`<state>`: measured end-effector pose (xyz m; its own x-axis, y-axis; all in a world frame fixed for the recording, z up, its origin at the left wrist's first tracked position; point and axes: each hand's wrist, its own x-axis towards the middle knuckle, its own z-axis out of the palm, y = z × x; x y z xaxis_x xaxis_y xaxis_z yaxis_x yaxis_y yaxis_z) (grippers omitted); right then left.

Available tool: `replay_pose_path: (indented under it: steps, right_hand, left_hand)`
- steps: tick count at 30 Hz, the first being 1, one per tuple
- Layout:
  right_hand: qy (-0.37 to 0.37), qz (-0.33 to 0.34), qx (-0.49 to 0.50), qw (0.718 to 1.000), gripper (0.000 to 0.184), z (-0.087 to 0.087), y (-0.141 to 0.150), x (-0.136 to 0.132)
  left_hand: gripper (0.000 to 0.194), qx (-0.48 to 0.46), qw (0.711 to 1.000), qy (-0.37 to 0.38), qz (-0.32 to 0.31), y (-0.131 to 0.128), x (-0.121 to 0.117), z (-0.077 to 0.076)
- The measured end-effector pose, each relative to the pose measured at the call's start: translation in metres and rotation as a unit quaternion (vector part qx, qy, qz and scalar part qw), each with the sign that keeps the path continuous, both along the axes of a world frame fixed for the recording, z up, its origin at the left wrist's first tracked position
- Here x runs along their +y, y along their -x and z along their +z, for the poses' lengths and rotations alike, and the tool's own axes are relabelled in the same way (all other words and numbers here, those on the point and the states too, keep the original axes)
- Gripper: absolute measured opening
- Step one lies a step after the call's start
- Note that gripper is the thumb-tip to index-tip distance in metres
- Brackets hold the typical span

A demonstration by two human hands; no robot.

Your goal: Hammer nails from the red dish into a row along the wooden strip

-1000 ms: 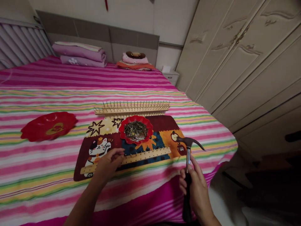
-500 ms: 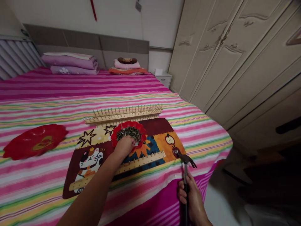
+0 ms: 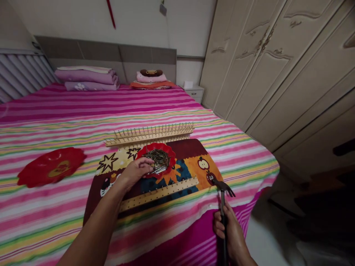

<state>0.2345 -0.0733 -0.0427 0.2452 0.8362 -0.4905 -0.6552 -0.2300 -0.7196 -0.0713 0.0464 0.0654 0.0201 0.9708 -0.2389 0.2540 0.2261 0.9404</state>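
Note:
My left hand [image 3: 135, 172] rests at the near-left rim of a red dish [image 3: 169, 152] full of nails [image 3: 158, 159], fingers pinched on nails at the pile's edge. My right hand [image 3: 231, 232] is wrapped round the black handle of a claw hammer [image 3: 222, 189], held upright at the bed's near edge. A wooden strip [image 3: 161, 192] with a row of nails lies on a colourful cartoon mat [image 3: 194, 162] in front of the dish. A second wooden strip [image 3: 151, 133], studded with upright nails, lies behind the dish.
An empty red dish [image 3: 51, 170] sits to the left on the pink striped bedspread [image 3: 83, 114]. Folded bedding [image 3: 87, 77] and a cushion pile [image 3: 151, 78] are at the headboard. A wardrobe [image 3: 277, 70] stands close on the right, a nightstand [image 3: 195, 92] beyond.
My left hand went from the near wooden strip up to the nail dish and now pinches nails at its edge. The hammer dropped lower and nearer the bed's edge.

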Motion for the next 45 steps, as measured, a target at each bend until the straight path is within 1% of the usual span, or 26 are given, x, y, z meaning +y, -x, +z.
replay_pose_path:
  steps: [1,3,9,13,17,20,23,25,27,29,32,36,45]
  right_hand:
    - [0.001,0.004,-0.001,1.000,0.047,0.000,0.001,0.000]
    - [0.000,0.013,0.002,1.000,0.043,0.001,0.002,-0.001]
    - [-0.018,0.021,0.012,1.000,0.036,-0.004,0.003,-0.004]
    - [-0.009,0.029,0.010,0.999,0.033,-0.005,0.003,-0.004]
    - [-0.022,0.032,0.010,0.999,0.031,-0.005,0.003,-0.005]
    - [-0.029,0.038,0.005,0.999,0.027,-0.004,0.003,-0.006]
    - [-0.018,0.040,0.009,0.999,0.027,-0.003,0.004,-0.006]
    - [-0.011,0.039,0.016,0.999,0.029,-0.002,0.004,-0.006]
    - [-0.010,0.040,0.015,0.999,0.029,-0.002,0.004,-0.005]
    - [-0.013,0.043,0.010,0.999,0.028,-0.001,0.004,-0.005]
    - [-0.014,0.046,0.006,0.999,0.027,0.000,0.005,-0.005]
    - [-0.011,0.048,0.011,0.999,0.028,0.000,0.005,-0.005]
    - [-0.010,0.048,0.007,0.999,0.029,-0.003,0.002,-0.006]
  left_hand:
    - [0.042,-0.046,0.999,0.013,0.021,0.004,-0.006,0.001]
    - [0.049,-0.091,0.994,0.024,0.050,0.011,-0.019,0.004]
    - [0.051,-0.166,0.981,0.040,0.089,0.021,-0.049,0.005]
    - [0.052,-0.180,0.977,0.060,0.103,0.027,-0.061,-0.001]
    - [0.047,-0.160,0.978,0.051,0.122,0.031,-0.072,-0.007]
    - [0.053,-0.155,0.974,0.050,0.155,0.034,-0.083,-0.011]
    - [0.057,-0.159,0.966,0.057,0.194,0.036,-0.093,-0.019]
    - [0.051,-0.128,0.969,0.042,0.206,0.036,-0.097,-0.027]
    - [0.043,-0.062,0.976,0.016,0.206,0.036,-0.098,-0.035]
    - [0.036,0.000,0.980,-0.002,0.198,0.034,-0.097,-0.043]
    - [0.031,0.049,0.982,-0.003,0.183,0.031,-0.095,-0.050]
    - [0.029,0.102,0.979,-0.009,0.178,0.027,-0.093,-0.051]
    - [0.026,0.131,0.976,-0.014,0.174,0.025,-0.095,-0.052]
